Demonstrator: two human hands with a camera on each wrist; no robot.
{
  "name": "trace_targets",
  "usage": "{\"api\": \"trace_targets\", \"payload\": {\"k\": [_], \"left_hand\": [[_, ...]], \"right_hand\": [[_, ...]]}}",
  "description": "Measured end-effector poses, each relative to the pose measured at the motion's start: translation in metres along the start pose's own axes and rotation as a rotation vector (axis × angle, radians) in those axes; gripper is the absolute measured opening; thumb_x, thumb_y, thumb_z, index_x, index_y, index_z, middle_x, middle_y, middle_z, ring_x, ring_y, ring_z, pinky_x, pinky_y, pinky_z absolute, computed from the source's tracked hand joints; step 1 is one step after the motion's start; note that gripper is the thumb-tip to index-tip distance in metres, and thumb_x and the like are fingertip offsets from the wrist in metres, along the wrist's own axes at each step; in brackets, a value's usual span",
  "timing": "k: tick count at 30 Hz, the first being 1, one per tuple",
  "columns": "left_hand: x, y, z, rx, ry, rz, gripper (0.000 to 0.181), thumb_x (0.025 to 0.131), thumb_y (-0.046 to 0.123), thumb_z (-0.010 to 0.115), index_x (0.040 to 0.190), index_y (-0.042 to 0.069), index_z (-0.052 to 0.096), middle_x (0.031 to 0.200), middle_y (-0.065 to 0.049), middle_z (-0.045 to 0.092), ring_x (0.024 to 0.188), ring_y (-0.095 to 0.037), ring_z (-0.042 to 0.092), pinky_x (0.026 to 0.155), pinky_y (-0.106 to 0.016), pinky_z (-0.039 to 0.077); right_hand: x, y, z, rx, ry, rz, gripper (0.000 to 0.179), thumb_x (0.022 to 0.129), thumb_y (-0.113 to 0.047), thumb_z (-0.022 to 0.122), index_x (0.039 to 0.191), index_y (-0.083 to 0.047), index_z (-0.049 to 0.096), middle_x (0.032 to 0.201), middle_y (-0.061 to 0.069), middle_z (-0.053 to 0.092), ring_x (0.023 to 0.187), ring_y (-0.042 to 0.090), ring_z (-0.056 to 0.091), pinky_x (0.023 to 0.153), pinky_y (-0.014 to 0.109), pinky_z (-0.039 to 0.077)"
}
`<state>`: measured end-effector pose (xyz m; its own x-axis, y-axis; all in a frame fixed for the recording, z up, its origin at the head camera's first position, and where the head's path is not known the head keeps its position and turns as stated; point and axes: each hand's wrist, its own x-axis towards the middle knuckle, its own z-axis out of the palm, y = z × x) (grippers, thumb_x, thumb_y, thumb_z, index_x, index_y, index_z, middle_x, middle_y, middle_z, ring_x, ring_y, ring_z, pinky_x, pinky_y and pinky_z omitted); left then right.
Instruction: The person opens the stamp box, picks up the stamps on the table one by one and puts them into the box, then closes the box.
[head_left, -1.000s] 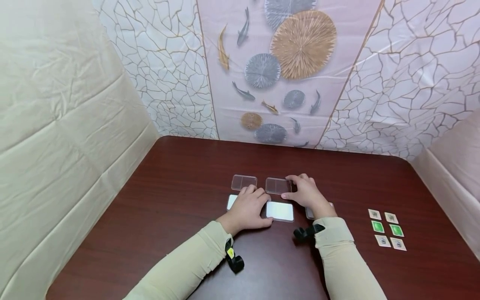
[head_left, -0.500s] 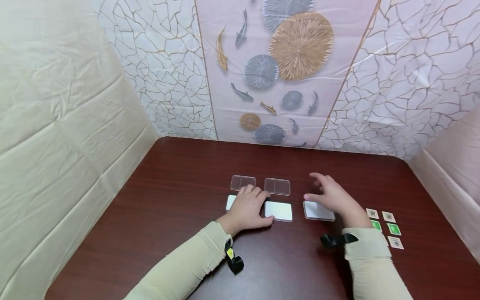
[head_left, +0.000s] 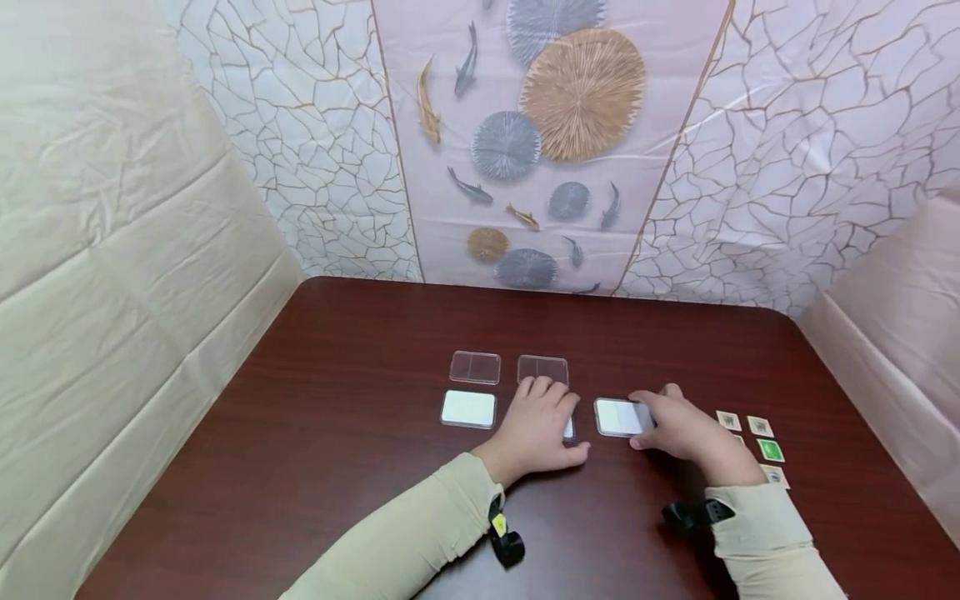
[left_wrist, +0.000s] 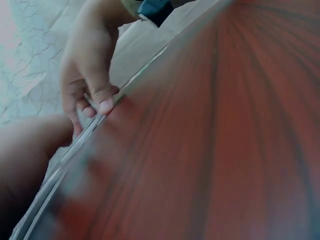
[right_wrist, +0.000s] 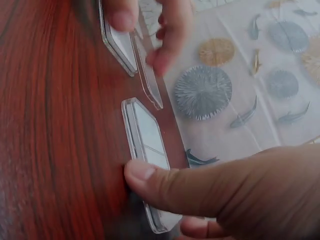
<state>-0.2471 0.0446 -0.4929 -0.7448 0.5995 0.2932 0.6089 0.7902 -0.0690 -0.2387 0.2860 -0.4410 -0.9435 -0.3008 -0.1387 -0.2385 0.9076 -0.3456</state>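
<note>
Three flat, clear-edged plastic cases with white insides lie in a row on the table. My right hand (head_left: 686,429) holds the right case (head_left: 617,417) by its right end, thumb on the near edge and fingers at the far edge. A dividing line crosses this case's top (right_wrist: 152,145) in the right wrist view. Over the middle case (head_left: 568,429) my left hand (head_left: 536,425) lies with fingers spread, hiding most of it; contact is unclear. The left case (head_left: 468,409) is untouched. Two clear lids, one at left (head_left: 476,367) and one at right (head_left: 543,369), lie behind.
Small square tiles, some green (head_left: 770,450) and some pale with printed pictures (head_left: 760,426), lie at the right, partly hidden by my right wrist. The dark red-brown table (head_left: 360,467) extends to a patterned cloth wall (head_left: 517,217) at the back.
My right hand has left the right clear lid, moved right and taken hold of the right case. My left hand has shifted right, from beside the left case to over the middle one.
</note>
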Motion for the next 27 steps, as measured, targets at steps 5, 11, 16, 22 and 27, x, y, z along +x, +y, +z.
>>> {"api": "trace_targets", "payload": {"k": [5, 11, 16, 22, 27], "left_hand": [[0.01, 0.02, 0.002, 0.024, -0.044, 0.0, 0.072, 0.084, 0.073, 0.051, 0.131, 0.02, 0.062, 0.124, 0.005, 0.057, 0.116, -0.019, 0.044, 0.106, -0.043, 0.032], [0.017, 0.027, 0.006, 0.001, -0.047, -0.018, 0.062, 0.084, 0.071, 0.055, 0.119, 0.021, 0.067, 0.114, 0.006, 0.056, 0.109, -0.018, 0.044, 0.102, -0.04, 0.033], [0.021, 0.026, 0.007, -0.027, -0.036, 0.0, 0.058, 0.082, 0.07, 0.058, 0.115, 0.023, 0.068, 0.113, 0.006, 0.056, 0.109, -0.018, 0.044, 0.102, -0.04, 0.033], [0.025, 0.025, 0.006, -0.026, -0.024, 0.037, 0.056, 0.079, 0.072, 0.058, 0.108, 0.025, 0.068, 0.105, 0.008, 0.056, 0.104, -0.016, 0.044, 0.098, -0.038, 0.034], [0.026, 0.025, 0.004, -0.017, -0.022, 0.05, 0.055, 0.079, 0.073, 0.058, 0.102, 0.024, 0.066, 0.103, 0.008, 0.055, 0.101, -0.016, 0.042, 0.095, -0.038, 0.034]], "right_hand": [[-0.004, -0.003, -0.001, -0.076, -0.04, 0.007, 0.065, 0.081, -0.024, 0.085, 0.134, 0.001, 0.056, 0.11, 0.027, 0.061, 0.097, 0.037, 0.061, 0.082, 0.055, 0.051], [-0.009, -0.004, -0.003, -0.101, -0.054, -0.036, 0.062, 0.081, -0.024, 0.085, 0.13, 0.001, 0.057, 0.104, 0.02, 0.065, 0.093, 0.033, 0.061, 0.08, 0.052, 0.051], [-0.012, -0.002, -0.005, -0.061, -0.076, -0.058, 0.06, 0.08, -0.025, 0.086, 0.127, -0.001, 0.058, 0.098, 0.012, 0.065, 0.086, 0.025, 0.059, 0.076, 0.046, 0.05], [-0.013, -0.002, -0.007, -0.018, -0.076, -0.09, 0.059, 0.08, -0.023, 0.086, 0.126, -0.002, 0.057, 0.098, 0.012, 0.065, 0.084, 0.024, 0.059, 0.075, 0.044, 0.05], [-0.013, -0.006, -0.009, 0.023, -0.079, -0.042, 0.059, 0.077, -0.014, 0.086, 0.126, -0.001, 0.053, 0.1, 0.014, 0.065, 0.084, 0.026, 0.058, 0.075, 0.045, 0.05]]}}
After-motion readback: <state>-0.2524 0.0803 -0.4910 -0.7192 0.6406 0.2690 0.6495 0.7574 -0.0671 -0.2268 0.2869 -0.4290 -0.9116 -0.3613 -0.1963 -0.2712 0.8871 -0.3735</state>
